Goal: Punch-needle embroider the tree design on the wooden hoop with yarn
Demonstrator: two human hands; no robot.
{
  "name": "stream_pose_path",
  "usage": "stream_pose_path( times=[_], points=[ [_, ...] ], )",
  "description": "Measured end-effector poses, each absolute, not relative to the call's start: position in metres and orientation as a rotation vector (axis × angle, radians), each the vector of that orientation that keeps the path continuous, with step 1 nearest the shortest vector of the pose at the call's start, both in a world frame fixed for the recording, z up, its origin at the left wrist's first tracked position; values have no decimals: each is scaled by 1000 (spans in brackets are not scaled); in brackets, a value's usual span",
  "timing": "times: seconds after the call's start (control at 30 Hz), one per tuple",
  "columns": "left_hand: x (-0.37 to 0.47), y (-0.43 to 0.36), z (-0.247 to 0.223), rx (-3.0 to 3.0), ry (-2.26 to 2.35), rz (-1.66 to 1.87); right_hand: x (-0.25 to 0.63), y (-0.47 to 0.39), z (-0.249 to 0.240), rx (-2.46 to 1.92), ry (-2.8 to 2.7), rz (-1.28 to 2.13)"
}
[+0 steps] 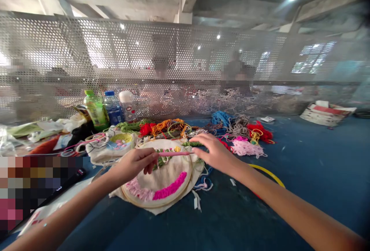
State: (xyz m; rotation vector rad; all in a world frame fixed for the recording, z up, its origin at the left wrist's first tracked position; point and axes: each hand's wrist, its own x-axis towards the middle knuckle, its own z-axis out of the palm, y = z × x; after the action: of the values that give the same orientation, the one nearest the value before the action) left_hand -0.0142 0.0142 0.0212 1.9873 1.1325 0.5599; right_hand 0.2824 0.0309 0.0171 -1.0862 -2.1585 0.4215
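Note:
My left hand (143, 159) is closed around one end of a slim pink punch needle (173, 153), held level above an embroidery hoop (156, 206). The needle's thin tip points right, towards my right hand (214, 153). That hand's fingers are apart, its thumb close to the tip; whether they touch, I cannot tell. Cream cloth (166, 179) is stretched in the hoop. Along its lower edge runs a looped band, pale pink (138, 189) on the left and magenta (170, 187) on the right. Green and yellow stitching near the top is partly covered by my left hand.
Yarn heaps, including orange (170, 127), blue (221, 119) and pale pink (248, 147), lie behind the hoop. A second embroidered piece (100, 151) is to the left. Bottles (114, 106) stand before a perforated metal screen (173, 51). A yellow ring (270, 173) lies right.

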Motion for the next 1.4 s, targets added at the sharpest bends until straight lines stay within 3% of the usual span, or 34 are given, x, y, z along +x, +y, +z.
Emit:
stream_pose_path(
  times=[0.17, 0.3, 0.5, 0.77, 1.07, 1.23, 1.4],
  points=[
    [-2, 1, 29, 2004, 1103, 681, 255, 10, 18, -1040, -2426, 142],
    [-16, 5, 40, 1912, 1141, 762, 273, 28, 21, -1143, -2377, 306],
    [-54, 26, 54, 1725, 1180, 1172, 308, 59, 18, -1247, -2416, 507],
    [-66, 31, 60, 1483, 1160, 1407, 302, 54, 4, -1254, -2484, 528],
    [-51, 19, 67, 1490, 1122, 1426, 295, 43, 6, -1241, -2452, 546],
    [-19, 5, 55, 1647, 1141, 1230, 315, 60, 19, -1166, -2248, 119],
    [3, -1, 34, 1938, 1238, 1069, 356, 76, 45, -1336, -1916, -1]
  ],
)
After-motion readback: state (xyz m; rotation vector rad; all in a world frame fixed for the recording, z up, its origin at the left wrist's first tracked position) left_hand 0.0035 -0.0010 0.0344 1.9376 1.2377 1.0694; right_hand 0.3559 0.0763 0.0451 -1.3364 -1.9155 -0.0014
